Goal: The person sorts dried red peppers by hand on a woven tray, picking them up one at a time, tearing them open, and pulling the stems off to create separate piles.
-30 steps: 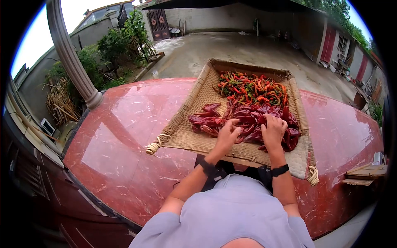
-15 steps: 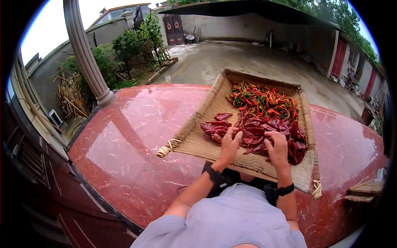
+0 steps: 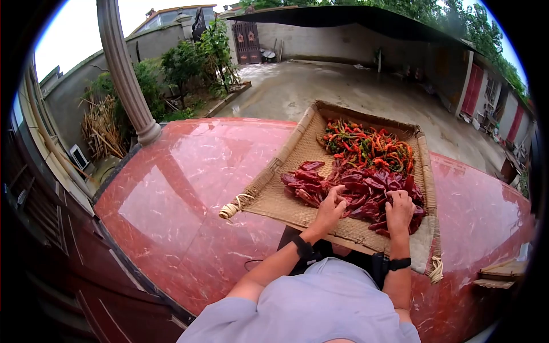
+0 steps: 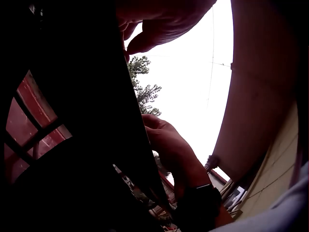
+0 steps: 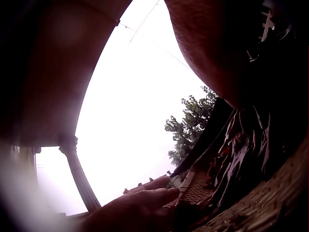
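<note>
Dark red, wrinkled chili peppers lie spread across the near half of a shallow woven tray. My left hand is at their near edge, its fingers loosely bent and close together. In the right wrist view the same left hand shows relaxed fingers. Over the right part of the dark peppers, my right hand reaches with bent fingers. Its fingertips are hidden among the peppers, and I cannot tell whether they pinch one. Smaller red, orange and green chilies fill the far part of the tray.
The tray rests on a polished red stone surface. A fluted column rises at the back left, with a concrete yard beyond. Wooden boards are at the right edge.
The left hand has shifted slightly right and toward me, and the right hand has moved over the right-hand peppers. Some dark peppers lie differently. The head view has also shifted.
</note>
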Tool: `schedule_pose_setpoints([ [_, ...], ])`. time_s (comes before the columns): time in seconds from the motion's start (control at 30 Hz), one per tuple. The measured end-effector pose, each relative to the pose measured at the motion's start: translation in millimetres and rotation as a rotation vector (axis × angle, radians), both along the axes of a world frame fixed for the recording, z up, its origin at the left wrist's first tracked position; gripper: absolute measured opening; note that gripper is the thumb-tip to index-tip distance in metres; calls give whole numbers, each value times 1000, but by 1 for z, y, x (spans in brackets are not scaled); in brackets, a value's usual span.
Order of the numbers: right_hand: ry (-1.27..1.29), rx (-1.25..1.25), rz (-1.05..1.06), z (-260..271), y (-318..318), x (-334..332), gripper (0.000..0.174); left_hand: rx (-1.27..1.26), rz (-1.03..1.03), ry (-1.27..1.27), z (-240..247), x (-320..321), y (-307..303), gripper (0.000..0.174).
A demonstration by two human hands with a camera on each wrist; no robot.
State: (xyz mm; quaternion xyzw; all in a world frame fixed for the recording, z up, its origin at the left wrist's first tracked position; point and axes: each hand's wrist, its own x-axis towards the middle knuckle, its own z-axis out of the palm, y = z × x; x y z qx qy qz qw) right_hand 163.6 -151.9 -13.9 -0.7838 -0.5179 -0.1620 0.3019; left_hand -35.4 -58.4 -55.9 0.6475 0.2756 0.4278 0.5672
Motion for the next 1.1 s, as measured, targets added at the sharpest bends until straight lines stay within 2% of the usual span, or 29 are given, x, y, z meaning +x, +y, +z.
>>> schedule_pose_setpoints([
  [0.17,-70,190,-22,-7,7,10,17,-42,3,-34,-6,-1,-1,39],
  [0.3,22,305,-21,5,5,9,14,-52,-46,-9,-5,-2,-3,29],
  [0.4,94,482,18,12,4,7,13,-46,-50,23,-2,-2,-3,28],
  [0.5,205,665,114,26,-1,-12,13,-65,-61,-81,-2,-1,-4,35],
  [0.6,603,552,433,22,1,-26,13,-85,-58,-185,7,-2,-11,42],
  [0.67,792,345,628,21,0,-33,13,-114,-90,-235,15,-5,-14,43],
  [0.73,1029,253,711,14,5,-43,14,-155,-154,-268,25,-11,-18,40],
  [0.83,990,202,685,8,8,-45,16,-138,-146,-309,17,-8,-13,30],
  [0.9,981,160,661,8,8,-44,17,-125,-50,-275,16,-8,-13,26],
  [1.03,256,270,372,14,4,-32,21,-134,59,-326,25,-14,-1,27],
  [1.1,114,221,194,15,6,-23,23,-100,152,-299,33,-19,11,31],
])
